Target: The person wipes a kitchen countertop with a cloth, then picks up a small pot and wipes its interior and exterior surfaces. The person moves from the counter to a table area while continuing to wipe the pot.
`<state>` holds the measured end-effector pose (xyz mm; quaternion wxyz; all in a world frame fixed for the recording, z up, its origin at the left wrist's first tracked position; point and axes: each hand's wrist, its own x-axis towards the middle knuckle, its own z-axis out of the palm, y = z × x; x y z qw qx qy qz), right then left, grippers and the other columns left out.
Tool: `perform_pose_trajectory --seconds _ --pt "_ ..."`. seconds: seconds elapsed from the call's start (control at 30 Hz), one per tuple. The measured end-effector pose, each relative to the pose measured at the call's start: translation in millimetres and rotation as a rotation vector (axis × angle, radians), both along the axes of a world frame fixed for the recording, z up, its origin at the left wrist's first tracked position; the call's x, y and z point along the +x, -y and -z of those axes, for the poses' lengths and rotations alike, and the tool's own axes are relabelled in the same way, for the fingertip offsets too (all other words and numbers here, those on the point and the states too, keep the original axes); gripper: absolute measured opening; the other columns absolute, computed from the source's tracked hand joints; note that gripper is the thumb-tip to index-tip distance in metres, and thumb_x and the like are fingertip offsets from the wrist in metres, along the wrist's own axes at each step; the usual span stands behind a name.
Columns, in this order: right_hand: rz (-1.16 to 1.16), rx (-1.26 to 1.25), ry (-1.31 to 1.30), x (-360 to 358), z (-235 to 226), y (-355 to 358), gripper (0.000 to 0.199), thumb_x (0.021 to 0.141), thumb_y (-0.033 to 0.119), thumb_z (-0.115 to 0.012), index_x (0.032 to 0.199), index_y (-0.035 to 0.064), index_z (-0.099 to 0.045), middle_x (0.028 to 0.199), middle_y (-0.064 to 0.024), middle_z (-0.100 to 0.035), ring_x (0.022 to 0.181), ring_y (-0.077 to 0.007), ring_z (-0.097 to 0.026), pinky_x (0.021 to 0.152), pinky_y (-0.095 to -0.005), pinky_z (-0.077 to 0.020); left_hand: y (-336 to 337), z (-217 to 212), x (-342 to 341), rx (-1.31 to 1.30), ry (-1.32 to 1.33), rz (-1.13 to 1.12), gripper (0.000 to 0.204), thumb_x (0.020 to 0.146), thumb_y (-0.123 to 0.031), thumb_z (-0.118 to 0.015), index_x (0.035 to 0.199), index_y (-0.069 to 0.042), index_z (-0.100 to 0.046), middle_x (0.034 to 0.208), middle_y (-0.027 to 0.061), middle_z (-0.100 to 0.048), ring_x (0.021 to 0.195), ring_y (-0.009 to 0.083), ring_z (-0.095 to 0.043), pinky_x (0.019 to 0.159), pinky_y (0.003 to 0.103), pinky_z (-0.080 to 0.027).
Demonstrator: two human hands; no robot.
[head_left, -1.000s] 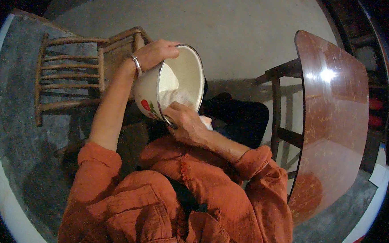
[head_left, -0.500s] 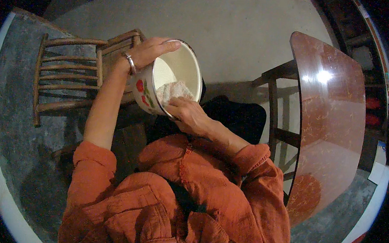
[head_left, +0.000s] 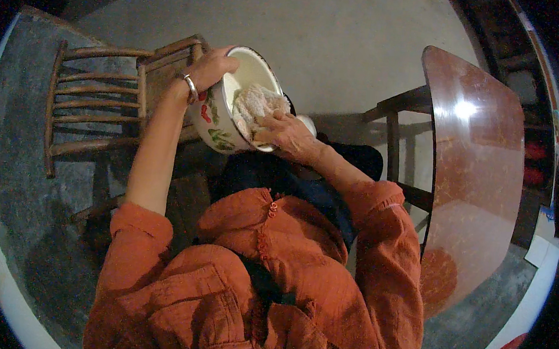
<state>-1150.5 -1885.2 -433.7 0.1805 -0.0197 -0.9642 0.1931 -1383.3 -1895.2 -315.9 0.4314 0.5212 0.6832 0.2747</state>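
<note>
A white enamel pot (head_left: pixel 200 123) with red flowers and green leaves on its side is held tilted above my lap, its cream inside facing up and to the right. My left hand (head_left: pixel 210 71), with a silver bracelet at the wrist, grips the rim on the far left side, the thumb lying over the edge. In my right hand (head_left: pixel 289 137) is a crumpled pale cloth (head_left: pixel 257 104), pressed by the fingers at the pot's near right rim. Part of the cloth reaches into the pot. A white handle (head_left: pixel 307 123) shows partly behind my right hand.
A wooden chair (head_left: pixel 95 96) with a slatted back stands on the left, close to my left forearm. To the right is a glossy reddish-brown table (head_left: pixel 473 205) with dark legs. The grey floor (head_left: pixel 357 58) stretches ahead.
The pot has turned and shifted slightly left, showing more green leaves and a handle. My right hand has brought the cloth from inside the pot up toward the rim, its fingers more spread.
</note>
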Motion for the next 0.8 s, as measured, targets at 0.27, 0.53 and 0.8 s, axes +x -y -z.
perform_pose_trajectory --seconds 0.27,0.53,0.8 --pt "-0.053 0.107 0.001 -22 -33 -40 0.02 0.072 0.015 -0.06 0.09 0.0082 -0.06 0.097 -0.0095 -0.055 0.095 -0.0295 -0.053 0.081 -0.0393 -0.0443 -22 20 -50 0.149 0.131 -0.137 0.043 0.079 -0.039 -0.054 0.1 -0.002 -0.06 0.091 0.0053 -0.061 0.081 0.0174 -0.056 0.075 0.029 -0.042" --pt "0.214 -0.481 0.298 -53 -134 -18 0.027 0.075 0.021 -0.066 0.086 -0.0031 -0.062 0.076 -0.0149 -0.062 0.073 -0.0284 -0.06 0.066 -0.0381 -0.0458 -27 -14 -58 0.068 0.526 -0.084 0.048 0.088 -0.044 -0.047 0.12 -0.008 -0.053 0.112 0.0052 -0.056 0.102 0.0162 -0.052 0.09 0.03 -0.04" --pt "0.334 -1.225 0.207 -47 -117 45 0.037 0.085 0.029 -0.06 0.087 -0.0084 -0.06 0.066 -0.006 -0.058 0.061 -0.0158 -0.055 0.056 -0.0315 -0.0447 -11 25 -19 -0.01 0.064 0.296 0.056 0.083 -0.039 -0.044 0.123 0.001 -0.049 0.126 0.0101 -0.051 0.107 0.019 -0.051 0.092 0.027 -0.038"
